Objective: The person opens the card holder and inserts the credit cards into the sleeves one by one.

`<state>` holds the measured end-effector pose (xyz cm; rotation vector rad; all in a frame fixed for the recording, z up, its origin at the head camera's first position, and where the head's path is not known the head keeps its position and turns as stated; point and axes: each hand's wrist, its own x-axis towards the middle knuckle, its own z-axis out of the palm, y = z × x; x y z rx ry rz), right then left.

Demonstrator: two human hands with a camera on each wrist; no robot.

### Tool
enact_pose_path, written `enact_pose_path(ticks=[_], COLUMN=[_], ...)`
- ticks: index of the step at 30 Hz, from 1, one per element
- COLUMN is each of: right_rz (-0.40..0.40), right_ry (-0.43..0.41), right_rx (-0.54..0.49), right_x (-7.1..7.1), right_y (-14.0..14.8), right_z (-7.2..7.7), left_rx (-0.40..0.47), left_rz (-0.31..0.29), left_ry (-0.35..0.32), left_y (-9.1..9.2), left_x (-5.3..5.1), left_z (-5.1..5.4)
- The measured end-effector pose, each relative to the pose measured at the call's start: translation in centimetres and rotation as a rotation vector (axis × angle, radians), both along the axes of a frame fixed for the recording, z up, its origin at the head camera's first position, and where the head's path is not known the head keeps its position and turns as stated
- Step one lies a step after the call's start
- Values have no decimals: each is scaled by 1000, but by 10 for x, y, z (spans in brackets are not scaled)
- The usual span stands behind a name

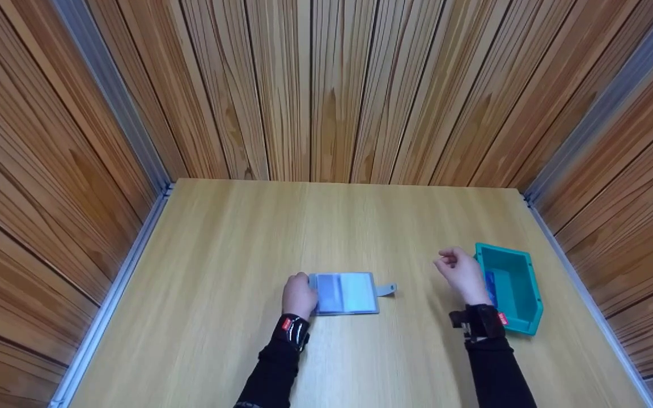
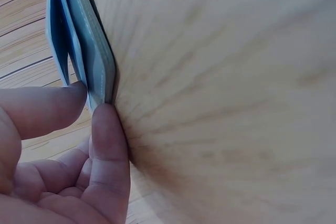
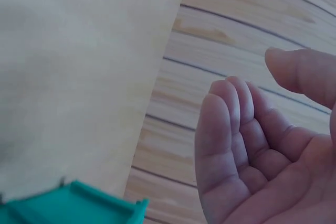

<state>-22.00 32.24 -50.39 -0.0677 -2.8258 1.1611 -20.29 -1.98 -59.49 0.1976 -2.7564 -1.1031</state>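
Observation:
A light-blue card holder (image 1: 359, 293) lies spread on the table, its clear sleeves showing and its snap strap (image 1: 386, 290) pointing right. My left hand (image 1: 299, 296) pinches its left edge; in the left wrist view the thumb (image 2: 47, 109) and a finger (image 2: 109, 135) grip the blue cover (image 2: 94, 51) and its leaves. My right hand (image 1: 463, 275) is raised beside the green bin (image 1: 535, 294), fingers loosely bent. Nothing sits between its thumb and fingers in the right wrist view, where a gap parts them.
The green bin stands at the table's right, with a small dark-blue item (image 1: 491, 286) inside, partly hidden by my right hand and wrist. Wooden panel walls (image 1: 332, 90) rise behind and at both sides of the table (image 1: 219, 238), with metal rails (image 1: 117, 289) along the side edges.

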Motion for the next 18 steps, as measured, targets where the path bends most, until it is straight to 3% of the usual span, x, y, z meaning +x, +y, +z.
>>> enact_pose_path(ticks=[9, 18], right_rz=[-41, -98], right_ry=[-57, -107], right_rx=[30, 21], right_x=[6, 10], right_y=[31, 53], right_z=[9, 8], left_rx=[7, 28], left_rz=[4, 7], left_ry=[-40, -61], left_y=[0, 1], left_x=[0, 0], left_z=[1, 1])
